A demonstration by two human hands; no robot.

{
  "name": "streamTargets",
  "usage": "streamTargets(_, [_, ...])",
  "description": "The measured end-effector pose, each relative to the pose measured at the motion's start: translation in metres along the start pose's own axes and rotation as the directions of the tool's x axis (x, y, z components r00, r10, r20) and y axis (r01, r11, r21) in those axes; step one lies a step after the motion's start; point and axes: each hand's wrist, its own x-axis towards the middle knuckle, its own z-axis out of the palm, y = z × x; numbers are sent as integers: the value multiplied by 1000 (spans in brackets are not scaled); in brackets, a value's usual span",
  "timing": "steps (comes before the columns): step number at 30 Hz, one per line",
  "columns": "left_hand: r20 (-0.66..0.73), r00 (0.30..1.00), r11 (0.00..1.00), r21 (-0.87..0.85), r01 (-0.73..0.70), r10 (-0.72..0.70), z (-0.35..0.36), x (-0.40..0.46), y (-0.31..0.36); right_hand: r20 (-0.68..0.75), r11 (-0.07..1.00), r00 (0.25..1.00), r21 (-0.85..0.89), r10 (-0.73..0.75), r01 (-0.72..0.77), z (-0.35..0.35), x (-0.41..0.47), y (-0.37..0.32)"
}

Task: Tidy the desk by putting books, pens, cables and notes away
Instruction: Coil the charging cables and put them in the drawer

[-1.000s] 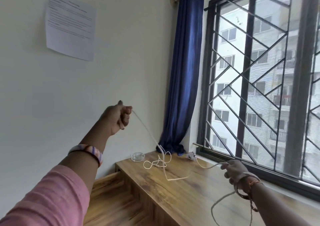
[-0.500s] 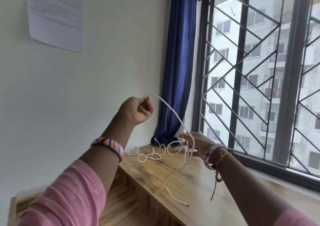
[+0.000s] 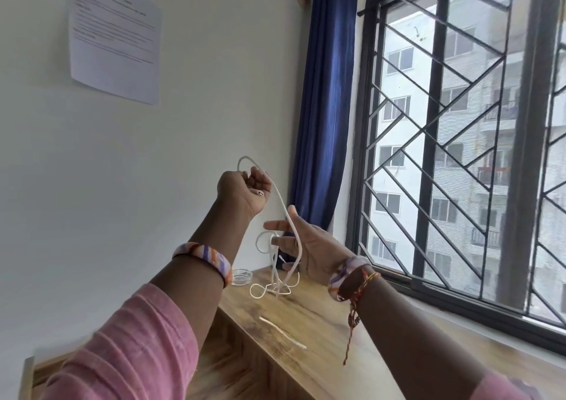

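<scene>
Left hand (image 3: 242, 193) raised in a fist, gripping the thin white charging cable (image 3: 283, 206) near its plug. Right hand (image 3: 306, 243) at its 4 o'clock, fingers spread, cable draped across the palm. Rest of the cable trails onto the wooden desk (image 3: 321, 323).

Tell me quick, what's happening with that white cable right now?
Left hand grips one end of the white cable. Right hand open, cable draped across its fingers. Rest trails onto the desk. Nothing in the way.

Soft daylight from window (image 3: 459, 154); wide-angle edge warping.
</scene>
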Motion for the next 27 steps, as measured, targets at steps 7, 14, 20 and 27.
streamTargets(7, [-51,977,945,268,-188,208,-4,4,12,142,986,990,167,-7,-17,28,17,-7])
streamTargets(14, [69,873,663,622,-416,483,5,0,8,251,902,958,432,-136,15,20,14,-20])
streamTargets(20, [79,979,622,762,-182,190,8,2,11,-33,838,961,481,-276,257,-34,-13,-41])
streamTargets(27, [121,972,859,499,115,-200,26,18,-13,-503,875,800,-482,-328,56,-72,-45,-44])
